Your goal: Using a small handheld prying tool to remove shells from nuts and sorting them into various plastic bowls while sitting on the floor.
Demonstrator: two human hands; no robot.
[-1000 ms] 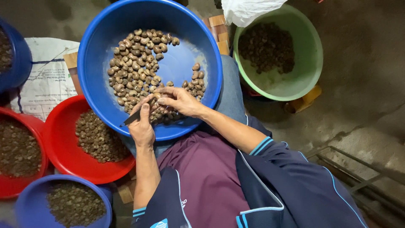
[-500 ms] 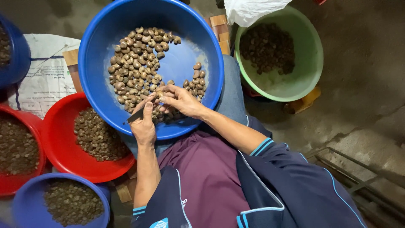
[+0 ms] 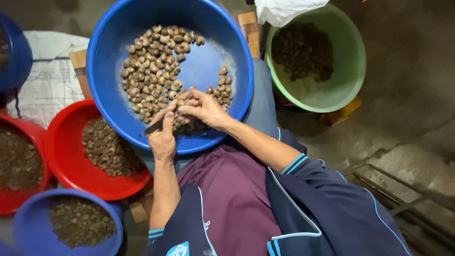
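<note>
A large blue basin (image 3: 208, 71) rests on my lap and holds several brown, kidney-shaped nuts (image 3: 154, 71). My left hand (image 3: 162, 136) grips a small dark knife (image 3: 154, 127) at the basin's near rim. My right hand (image 3: 204, 108) pinches a single nut (image 3: 182, 101) against the blade, just above the pile of nuts at the near side of the basin. The two hands touch each other over the nuts.
A red bowl (image 3: 71, 175) of brown pieces sits at my left, another red bowl (image 3: 19, 166) beyond it, and a blue bowl (image 3: 28, 232) of dark bits lower left. A green basin (image 3: 350, 61) with dark shells stands upper right, a white bag (image 3: 284, 9) above it. Metal bars (image 3: 398, 199) lie right.
The hands stay at the basin's near rim with small finger movements on the nut. The view has shifted slightly.
</note>
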